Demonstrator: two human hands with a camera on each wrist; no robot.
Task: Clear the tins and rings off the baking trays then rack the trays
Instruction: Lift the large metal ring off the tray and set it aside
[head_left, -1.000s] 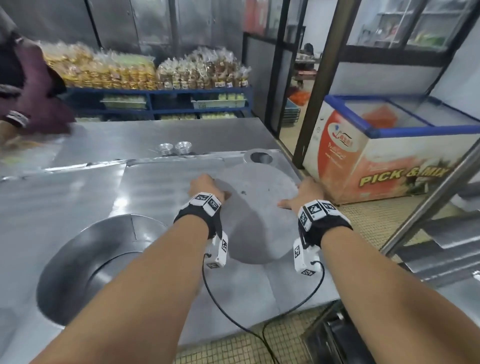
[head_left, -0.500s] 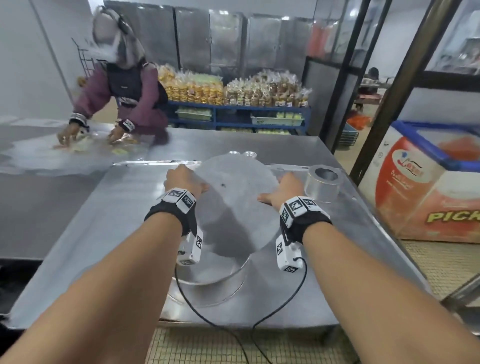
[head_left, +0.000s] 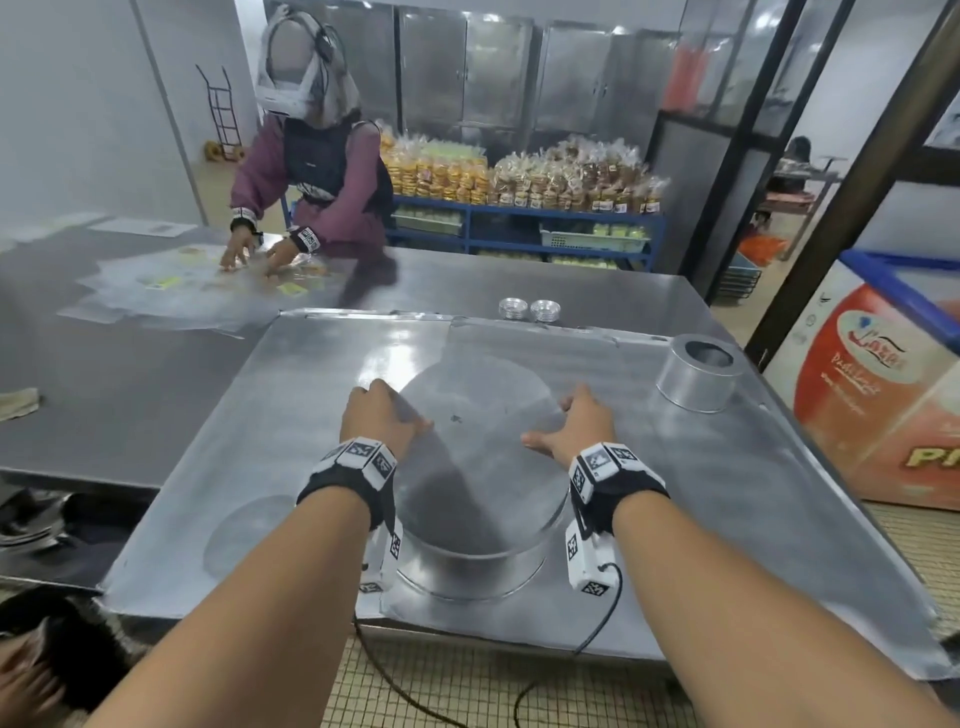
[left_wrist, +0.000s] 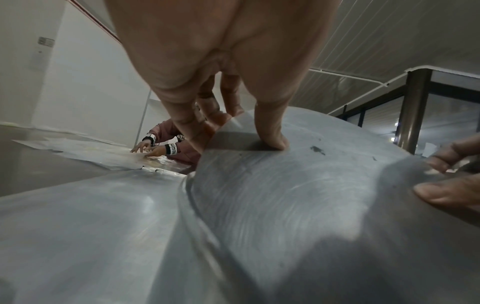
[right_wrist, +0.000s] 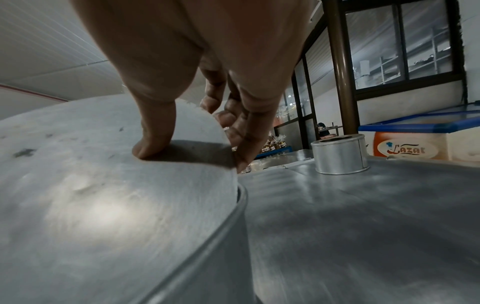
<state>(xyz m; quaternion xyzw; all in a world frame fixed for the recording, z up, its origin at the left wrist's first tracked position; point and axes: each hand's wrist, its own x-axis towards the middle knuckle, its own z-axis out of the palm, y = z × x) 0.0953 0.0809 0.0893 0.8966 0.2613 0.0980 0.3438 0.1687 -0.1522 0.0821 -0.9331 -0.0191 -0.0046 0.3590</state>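
steel baking tray (head_left: 291, 415), both hands (head_left: 382, 415) gripping disc (head_left: 483, 415)

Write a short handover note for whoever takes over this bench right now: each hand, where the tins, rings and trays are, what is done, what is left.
Left hand and right hand: each pinches an edge of the round metal disc, thumb on top, fingers under the rim.
The disc sits tilted in the large round ring, its far edge raised.
The small ring stands at the far right of the baking trays; two small fluted tins sit on the table just beyond.
Done: nothing racked.
Left: move the disc, both rings and the tins away, then rack the trays.
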